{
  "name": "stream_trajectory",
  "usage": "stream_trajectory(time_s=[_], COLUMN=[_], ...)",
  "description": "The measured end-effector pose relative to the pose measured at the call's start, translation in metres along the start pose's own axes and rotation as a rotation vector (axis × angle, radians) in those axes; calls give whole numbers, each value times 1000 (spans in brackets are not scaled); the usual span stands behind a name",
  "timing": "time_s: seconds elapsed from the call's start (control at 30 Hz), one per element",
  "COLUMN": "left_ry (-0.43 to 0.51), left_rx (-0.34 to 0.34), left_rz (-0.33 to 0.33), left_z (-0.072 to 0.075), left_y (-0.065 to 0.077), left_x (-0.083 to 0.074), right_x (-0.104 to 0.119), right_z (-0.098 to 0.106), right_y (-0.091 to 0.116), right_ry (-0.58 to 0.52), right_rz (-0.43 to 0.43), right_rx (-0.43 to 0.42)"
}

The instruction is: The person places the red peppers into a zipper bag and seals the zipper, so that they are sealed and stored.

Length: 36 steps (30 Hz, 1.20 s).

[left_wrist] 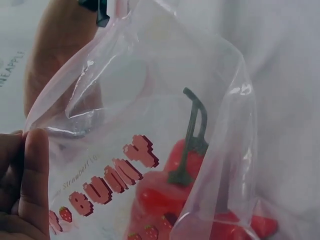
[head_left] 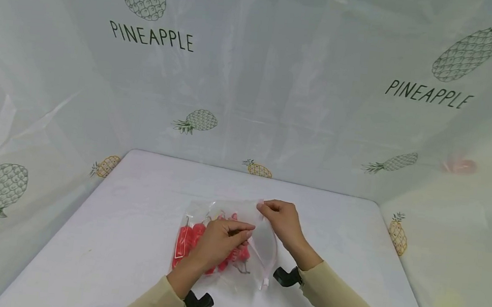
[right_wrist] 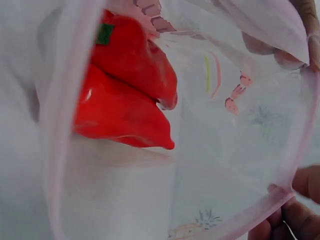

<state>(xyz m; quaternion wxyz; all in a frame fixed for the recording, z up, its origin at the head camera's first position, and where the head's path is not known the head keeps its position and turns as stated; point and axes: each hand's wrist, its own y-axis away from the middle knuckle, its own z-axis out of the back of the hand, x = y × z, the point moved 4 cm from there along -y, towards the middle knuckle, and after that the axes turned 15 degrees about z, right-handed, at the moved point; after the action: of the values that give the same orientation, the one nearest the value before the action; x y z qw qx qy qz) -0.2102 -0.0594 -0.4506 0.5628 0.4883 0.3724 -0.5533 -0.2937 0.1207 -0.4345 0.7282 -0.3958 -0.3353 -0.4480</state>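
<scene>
A clear zip bag (head_left: 241,206) with pink edging and "BUNNY" lettering lies in the middle of the table, its mouth gaping toward the right. Inside are several red peppers (head_left: 197,232) with green stems; two show close up as red peppers (right_wrist: 125,105) in the right wrist view. My left hand (head_left: 221,242) reaches over the bag and pinches the near edge of its mouth between thumb and fingers. At the far corner of the mouth, my right hand (head_left: 283,222) pinches the pink rim. A small pale slider (head_left: 265,282) sits at the rim's near end.
The white table (head_left: 134,202) extends around the bag. A translucent pineapple-print curtain (head_left: 277,102) hangs behind the table and at both sides. Black wrist mounts (head_left: 198,303) stick out below the sleeves, close to the bag's near side.
</scene>
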Motion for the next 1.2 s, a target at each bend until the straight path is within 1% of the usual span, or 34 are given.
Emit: stream_trajectory(time_s=[0.1,0.2,0.23,0.3,0.37,0.43,0.53,0.6,0.67,0.77,0.87,0.93,1.0,1.07,1.13,1.2], left_ry=[-19,-42,-40,-12,48,123,212,254,279,289,290,302,329,384,463,541], left_rx=[-20,-46,-48,-26,28,98,203,272,345,453,533,567,583,584,562,516], left_rz=[7,35,45,73,104,149,232,296,363,448,508,546,578,604,601,590], left_z=[-1,-2,-2,-5,-10,-17,-30,-41,-51,-66,-78,-83,-87,-90,-92,-92], left_y=[1,4,6,11,17,25,39,48,56,66,68,67,64,60,55,51], left_x=[2,5,6,8,11,16,27,36,46,60,71,77,82,86,86,86], right_x=[-2,-4,-6,-8,-10,-11,-12,-12,-13,-13,-14,-14,-13,-12,-12,-13], right_z=[-1,-1,-1,-2,-2,-3,-4,-4,-4,-4,-5,-5,-6,-5,-4,-1], right_y=[-3,-5,-6,-6,-7,-9,-11,-13,-16,-19,-23,-24,-25,-26,-26,-26], right_ry=[8,-2,-12,-37,-63,-89,-115,-132,-145,-169,-202,-224,-236,-240,-240,-236], right_rz=[-18,-47,-57,-76,-91,-104,-115,-121,-127,-141,-160,-167,-168,-164,-157,-152], right_rx=[-57,-106,-117,-135,-154,-170,-196,-207,-216,-229,-245,-253,-256,-266,-286,-312])
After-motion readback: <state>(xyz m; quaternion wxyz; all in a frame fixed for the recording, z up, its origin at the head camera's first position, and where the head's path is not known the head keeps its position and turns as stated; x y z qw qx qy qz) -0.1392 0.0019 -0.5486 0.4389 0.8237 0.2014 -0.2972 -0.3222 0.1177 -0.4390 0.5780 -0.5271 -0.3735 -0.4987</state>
